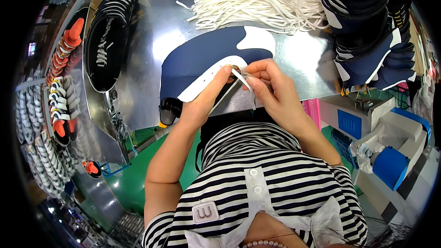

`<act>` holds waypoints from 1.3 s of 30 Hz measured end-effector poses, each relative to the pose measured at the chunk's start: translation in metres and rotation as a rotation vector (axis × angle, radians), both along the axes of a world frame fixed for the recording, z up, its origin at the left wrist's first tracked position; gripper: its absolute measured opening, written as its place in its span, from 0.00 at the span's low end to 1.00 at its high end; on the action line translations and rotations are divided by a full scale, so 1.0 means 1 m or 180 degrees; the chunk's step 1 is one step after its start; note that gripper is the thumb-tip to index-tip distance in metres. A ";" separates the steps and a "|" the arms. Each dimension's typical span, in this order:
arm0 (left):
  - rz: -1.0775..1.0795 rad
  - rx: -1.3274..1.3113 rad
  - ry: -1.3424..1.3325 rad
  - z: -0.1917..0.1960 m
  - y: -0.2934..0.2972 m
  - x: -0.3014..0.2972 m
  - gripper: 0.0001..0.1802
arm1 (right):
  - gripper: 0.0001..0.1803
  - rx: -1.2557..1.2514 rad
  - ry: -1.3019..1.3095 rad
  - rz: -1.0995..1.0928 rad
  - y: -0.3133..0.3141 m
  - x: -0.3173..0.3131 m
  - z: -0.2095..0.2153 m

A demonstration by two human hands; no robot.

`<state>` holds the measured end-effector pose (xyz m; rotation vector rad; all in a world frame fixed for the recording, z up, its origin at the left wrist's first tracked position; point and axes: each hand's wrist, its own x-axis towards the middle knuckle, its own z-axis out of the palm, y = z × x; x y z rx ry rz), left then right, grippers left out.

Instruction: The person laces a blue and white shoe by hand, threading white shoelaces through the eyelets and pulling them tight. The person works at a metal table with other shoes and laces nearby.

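Observation:
A navy and white shoe upper point(183, 64) lies at the near edge of the metal table, its white eyelet strip point(200, 87) toward me. My left hand point(204, 98) grips this strip, thumb on top near its right end. Close beside it, my right hand point(278, 92) is closed in a pinch on a white shoelace point(245, 81) at the eyelet end of the upper. A length of lace also hangs below the strip between my hands. The fingers partly hide where the lace meets the eyelets.
A big heap of white laces point(262, 2) covers the far side of the table point(149, 7). Stacked navy and white uppers point(367, 59) stand at the right, more nested uppers point(110, 41) at the left. Grey and blue machine parts point(390, 133) sit at lower right, beside a pink basket point(312, 111).

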<state>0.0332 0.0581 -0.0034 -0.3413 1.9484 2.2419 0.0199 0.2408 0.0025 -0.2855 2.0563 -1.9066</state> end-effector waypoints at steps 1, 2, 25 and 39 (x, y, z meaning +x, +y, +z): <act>-0.0003 -0.0097 0.0006 0.002 0.001 0.000 0.11 | 0.09 0.0095 0.0071 0.0015 0.001 -0.001 -0.001; -0.0006 -0.0194 0.0012 0.005 0.002 0.000 0.11 | 0.09 0.0191 0.0141 0.0031 0.001 -0.003 -0.001; -0.0179 -0.0019 -0.0013 -0.007 -0.017 0.001 0.17 | 0.23 0.0727 0.0257 -0.0258 0.040 -0.046 -0.004; -0.0897 -0.3265 0.1390 0.002 -0.033 0.004 0.10 | 0.12 0.0394 -0.0224 -0.0086 0.015 -0.030 -0.036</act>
